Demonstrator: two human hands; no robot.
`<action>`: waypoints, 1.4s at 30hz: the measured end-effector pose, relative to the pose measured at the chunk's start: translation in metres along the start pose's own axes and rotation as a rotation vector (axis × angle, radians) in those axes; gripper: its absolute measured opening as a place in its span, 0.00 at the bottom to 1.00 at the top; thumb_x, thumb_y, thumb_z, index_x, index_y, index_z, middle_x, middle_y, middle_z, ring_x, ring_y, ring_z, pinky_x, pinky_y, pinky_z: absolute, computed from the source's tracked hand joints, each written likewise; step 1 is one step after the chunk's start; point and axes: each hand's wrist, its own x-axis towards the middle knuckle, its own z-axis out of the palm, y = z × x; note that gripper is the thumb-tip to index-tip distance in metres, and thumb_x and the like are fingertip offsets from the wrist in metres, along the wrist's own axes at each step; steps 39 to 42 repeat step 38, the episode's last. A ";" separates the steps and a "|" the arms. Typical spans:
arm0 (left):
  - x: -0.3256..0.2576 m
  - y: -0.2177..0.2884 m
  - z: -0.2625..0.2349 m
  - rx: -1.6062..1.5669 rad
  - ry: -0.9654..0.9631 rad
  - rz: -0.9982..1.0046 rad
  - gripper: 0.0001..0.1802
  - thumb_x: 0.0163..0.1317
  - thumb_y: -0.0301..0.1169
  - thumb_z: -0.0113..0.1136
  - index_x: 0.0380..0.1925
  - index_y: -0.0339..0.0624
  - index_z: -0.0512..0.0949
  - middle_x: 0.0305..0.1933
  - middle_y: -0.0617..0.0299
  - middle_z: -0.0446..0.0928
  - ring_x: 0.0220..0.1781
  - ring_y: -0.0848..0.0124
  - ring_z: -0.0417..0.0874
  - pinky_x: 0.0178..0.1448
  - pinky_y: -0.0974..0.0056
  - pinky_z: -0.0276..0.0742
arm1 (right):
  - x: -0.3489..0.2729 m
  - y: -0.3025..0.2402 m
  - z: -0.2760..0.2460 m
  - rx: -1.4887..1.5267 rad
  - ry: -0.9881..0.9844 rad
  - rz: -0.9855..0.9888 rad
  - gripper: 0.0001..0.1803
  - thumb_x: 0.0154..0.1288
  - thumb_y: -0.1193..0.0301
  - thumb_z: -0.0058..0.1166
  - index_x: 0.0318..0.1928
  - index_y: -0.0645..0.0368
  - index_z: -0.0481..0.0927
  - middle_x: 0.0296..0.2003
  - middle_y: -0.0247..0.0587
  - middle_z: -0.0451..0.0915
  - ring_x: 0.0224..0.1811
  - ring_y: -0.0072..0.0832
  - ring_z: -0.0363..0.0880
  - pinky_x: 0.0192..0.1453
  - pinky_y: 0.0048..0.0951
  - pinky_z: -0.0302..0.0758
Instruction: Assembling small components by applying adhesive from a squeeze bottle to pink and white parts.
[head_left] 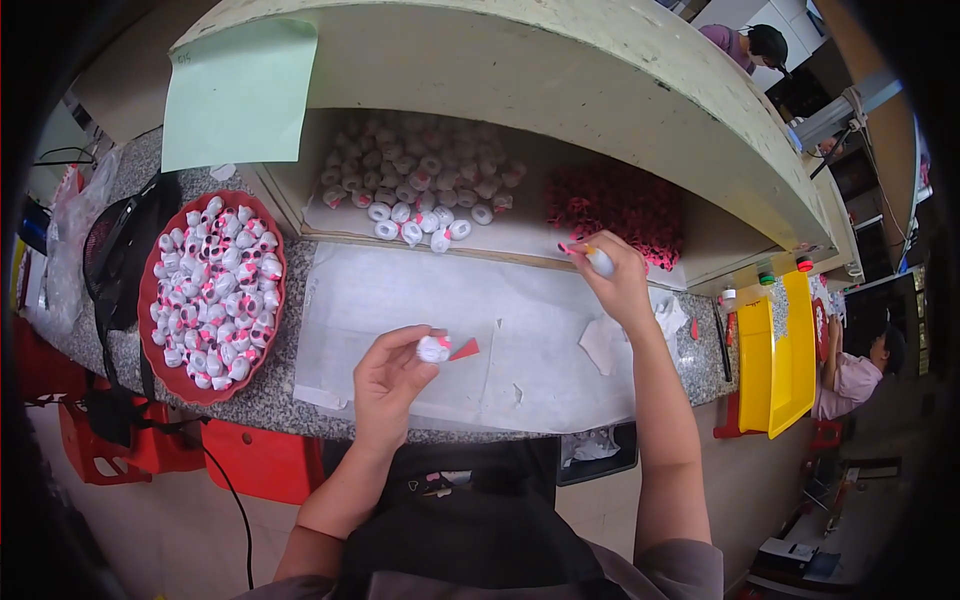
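Observation:
My left hand (388,378) pinches a small round white piece (433,349) with pink parts, above the white sheet (400,290). A red pointed scrap (466,349) shows right beside that piece; whether it is attached I cannot tell. My right hand (622,285) is closed around a small white bottle (600,262) with a yellowish part, near the shelf opening. A small pink-and-dark piece (567,248) shows at its fingertips. In front of that hand lies a heap of pink-and-black pieces (610,205). Many similar white pieces (415,185) lie heaped on the shelf's left side.
A red scalloped tray (150,345) full of white-and-pink pieces stands at the left. Overhead runs the shelf's edge (520,90) with a green paper (240,95). Yellow trays (795,350) sit at the right, with paper scraps (600,345) nearer. Two other people work farther right.

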 end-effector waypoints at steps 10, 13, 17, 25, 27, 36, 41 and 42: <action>-0.015 -0.019 0.026 0.019 -0.183 -0.090 0.18 0.50 0.18 0.53 0.43 0.34 0.68 0.46 0.50 0.71 0.54 0.64 0.68 0.59 0.62 0.60 | -0.061 -0.101 0.014 1.232 -0.183 0.768 0.03 0.50 0.80 0.53 0.27 0.65 0.73 0.22 0.39 0.74 0.15 0.17 0.67 0.15 0.16 0.62; -0.020 -0.016 0.025 -0.072 -0.189 -0.082 0.18 0.50 0.16 0.52 0.44 0.33 0.68 0.48 0.54 0.69 0.53 0.67 0.68 0.60 0.63 0.59 | -0.073 -0.111 0.024 1.315 -0.003 0.781 0.04 0.50 0.81 0.53 0.27 0.66 0.71 0.22 0.42 0.74 0.15 0.20 0.68 0.15 0.18 0.65; -0.024 -0.018 0.020 -0.011 -0.149 -0.069 0.18 0.50 0.16 0.53 0.44 0.34 0.69 0.48 0.54 0.69 0.51 0.67 0.70 0.55 0.65 0.65 | -0.090 -0.123 0.011 1.374 0.120 0.792 0.04 0.49 0.83 0.52 0.26 0.67 0.70 0.23 0.45 0.74 0.16 0.22 0.70 0.17 0.18 0.67; -0.025 -0.010 0.021 0.514 -0.156 0.246 0.15 0.44 0.16 0.56 0.36 0.36 0.75 0.40 0.53 0.74 0.42 0.64 0.76 0.44 0.67 0.72 | -0.092 -0.140 0.005 1.421 -0.038 0.798 0.04 0.48 0.83 0.54 0.26 0.66 0.73 0.23 0.39 0.74 0.16 0.18 0.69 0.17 0.15 0.65; -0.024 -0.009 0.018 0.557 -0.223 0.264 0.14 0.45 0.16 0.56 0.36 0.35 0.74 0.42 0.51 0.73 0.44 0.64 0.75 0.45 0.67 0.72 | -0.091 -0.139 0.007 1.409 -0.035 0.812 0.04 0.48 0.83 0.54 0.26 0.66 0.73 0.23 0.38 0.74 0.16 0.17 0.69 0.17 0.15 0.65; -0.025 -0.015 0.014 0.294 -0.303 0.159 0.14 0.49 0.17 0.54 0.39 0.37 0.73 0.47 0.51 0.69 0.46 0.64 0.74 0.48 0.67 0.70 | -0.093 -0.144 0.015 1.314 0.033 0.739 0.04 0.50 0.82 0.53 0.28 0.66 0.72 0.26 0.39 0.74 0.18 0.15 0.68 0.18 0.14 0.64; -0.026 -0.014 0.012 0.077 -0.289 0.037 0.17 0.50 0.21 0.56 0.43 0.40 0.72 0.54 0.54 0.64 0.47 0.59 0.73 0.51 0.64 0.69 | -0.096 -0.144 0.019 1.292 0.089 0.659 0.09 0.50 0.83 0.52 0.35 0.65 0.70 0.28 0.40 0.73 0.19 0.16 0.69 0.19 0.14 0.65; -0.026 -0.014 0.012 0.077 -0.289 0.037 0.17 0.50 0.21 0.56 0.43 0.40 0.72 0.54 0.54 0.64 0.47 0.59 0.73 0.51 0.64 0.69 | -0.096 -0.144 0.019 1.292 0.089 0.659 0.09 0.50 0.83 0.52 0.35 0.65 0.70 0.28 0.40 0.73 0.19 0.16 0.69 0.19 0.14 0.65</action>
